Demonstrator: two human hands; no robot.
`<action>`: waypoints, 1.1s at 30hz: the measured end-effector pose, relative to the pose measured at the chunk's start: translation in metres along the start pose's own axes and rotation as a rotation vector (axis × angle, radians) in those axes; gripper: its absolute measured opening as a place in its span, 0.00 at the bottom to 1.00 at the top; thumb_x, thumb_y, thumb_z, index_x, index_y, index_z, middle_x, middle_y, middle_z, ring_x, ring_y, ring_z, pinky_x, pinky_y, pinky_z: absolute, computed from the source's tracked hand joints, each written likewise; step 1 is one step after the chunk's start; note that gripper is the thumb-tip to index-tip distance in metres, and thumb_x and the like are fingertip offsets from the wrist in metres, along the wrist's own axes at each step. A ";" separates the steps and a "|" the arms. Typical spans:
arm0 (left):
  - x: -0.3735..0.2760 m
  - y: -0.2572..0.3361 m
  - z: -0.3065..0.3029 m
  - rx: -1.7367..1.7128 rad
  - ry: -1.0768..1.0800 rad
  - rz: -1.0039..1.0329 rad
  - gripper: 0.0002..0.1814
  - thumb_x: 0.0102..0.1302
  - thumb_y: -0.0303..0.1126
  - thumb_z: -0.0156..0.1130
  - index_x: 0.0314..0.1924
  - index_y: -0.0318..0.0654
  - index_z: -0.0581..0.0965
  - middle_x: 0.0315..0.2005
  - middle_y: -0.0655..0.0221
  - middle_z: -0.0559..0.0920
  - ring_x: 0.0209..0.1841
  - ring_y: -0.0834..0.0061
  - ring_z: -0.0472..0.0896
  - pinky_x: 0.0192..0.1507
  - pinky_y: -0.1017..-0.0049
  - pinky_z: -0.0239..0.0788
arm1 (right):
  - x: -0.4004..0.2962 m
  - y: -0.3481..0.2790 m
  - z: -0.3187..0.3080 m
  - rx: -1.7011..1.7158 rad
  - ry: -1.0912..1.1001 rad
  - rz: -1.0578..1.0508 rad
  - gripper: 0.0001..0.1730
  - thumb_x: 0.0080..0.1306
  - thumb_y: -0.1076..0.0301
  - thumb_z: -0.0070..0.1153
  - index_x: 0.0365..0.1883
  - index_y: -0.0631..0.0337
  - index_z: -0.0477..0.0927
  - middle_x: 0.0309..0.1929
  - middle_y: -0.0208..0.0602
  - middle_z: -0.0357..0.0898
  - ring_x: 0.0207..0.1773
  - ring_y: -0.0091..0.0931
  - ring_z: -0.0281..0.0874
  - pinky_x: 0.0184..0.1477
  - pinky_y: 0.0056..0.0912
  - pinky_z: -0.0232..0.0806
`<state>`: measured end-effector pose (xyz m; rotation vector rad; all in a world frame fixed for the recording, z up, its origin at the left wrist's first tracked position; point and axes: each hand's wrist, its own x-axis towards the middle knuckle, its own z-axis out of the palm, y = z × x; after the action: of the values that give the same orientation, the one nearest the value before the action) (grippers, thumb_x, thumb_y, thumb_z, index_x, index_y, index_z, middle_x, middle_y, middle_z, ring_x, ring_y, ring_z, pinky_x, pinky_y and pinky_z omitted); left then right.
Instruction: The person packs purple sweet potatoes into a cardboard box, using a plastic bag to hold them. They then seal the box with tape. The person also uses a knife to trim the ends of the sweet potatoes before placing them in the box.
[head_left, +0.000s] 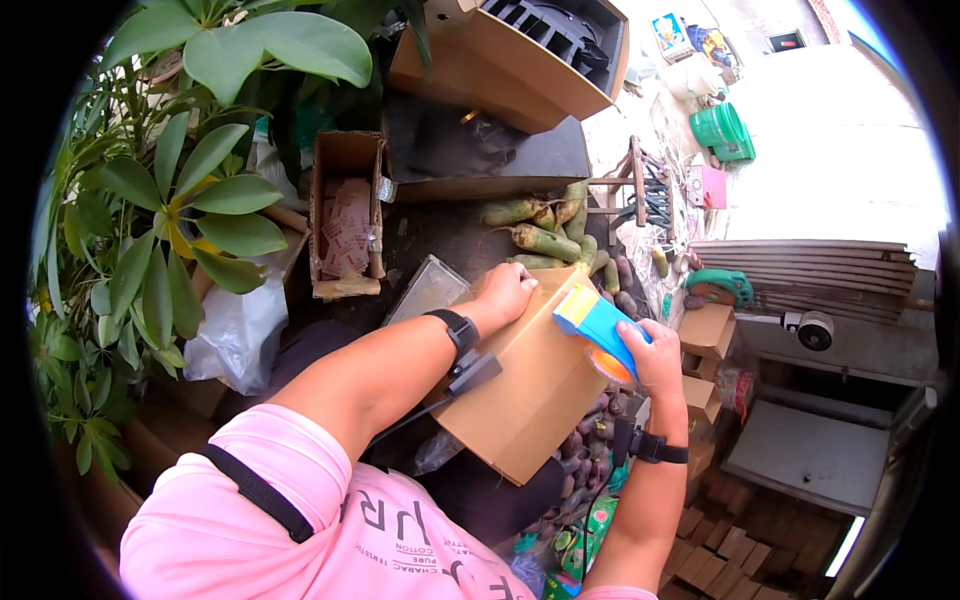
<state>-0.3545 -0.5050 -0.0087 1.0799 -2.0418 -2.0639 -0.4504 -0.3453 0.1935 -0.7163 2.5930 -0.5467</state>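
A closed brown cardboard box (525, 390) rests tilted across my lap. My left hand (506, 292) presses on its far left edge, the fingers curled against the cardboard. In my right hand (649, 356) is a blue and yellow packing tape dispenser (600, 322), which carries an orange-cored roll. The dispenser's yellow head lies at the right part of the box's top. Straps with small dark devices are on both my wrists.
Long green radishes (547, 240) lie beyond the box, and purple root vegetables (589, 450) to its right. An open carton (346, 217) holds printed slips. Leafy plants (202, 195) crowd the left. Cardboard boxes (705, 330) stand at the right.
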 end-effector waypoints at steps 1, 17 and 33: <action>-0.005 0.003 -0.005 0.104 0.018 0.046 0.13 0.64 0.37 0.63 0.40 0.33 0.82 0.47 0.53 0.81 0.54 0.56 0.79 0.55 0.64 0.70 | -0.001 0.002 0.001 0.007 0.005 0.004 0.21 0.59 0.55 0.66 0.29 0.70 0.83 0.20 0.30 0.75 0.26 0.17 0.69 0.30 0.26 0.65; -0.001 0.005 -0.019 0.038 -0.416 -0.209 0.33 0.76 0.48 0.42 0.72 0.33 0.59 0.74 0.58 0.58 0.76 0.61 0.54 0.74 0.67 0.47 | 0.004 0.004 0.003 -0.018 0.034 -0.058 0.23 0.58 0.52 0.66 0.27 0.69 0.82 0.18 0.33 0.74 0.23 0.20 0.68 0.29 0.29 0.65; -0.152 0.043 0.014 1.086 -0.270 1.023 0.29 0.63 0.36 0.56 0.62 0.29 0.71 0.66 0.57 0.68 0.69 0.60 0.64 0.70 0.64 0.53 | -0.009 0.025 -0.001 -0.072 0.056 -0.076 0.32 0.54 0.41 0.63 0.32 0.68 0.84 0.30 0.55 0.82 0.36 0.44 0.83 0.43 0.41 0.73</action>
<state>-0.2651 -0.4244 0.0938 -0.3698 -2.9172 -0.5752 -0.4542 -0.3199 0.1852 -0.8369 2.6581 -0.5051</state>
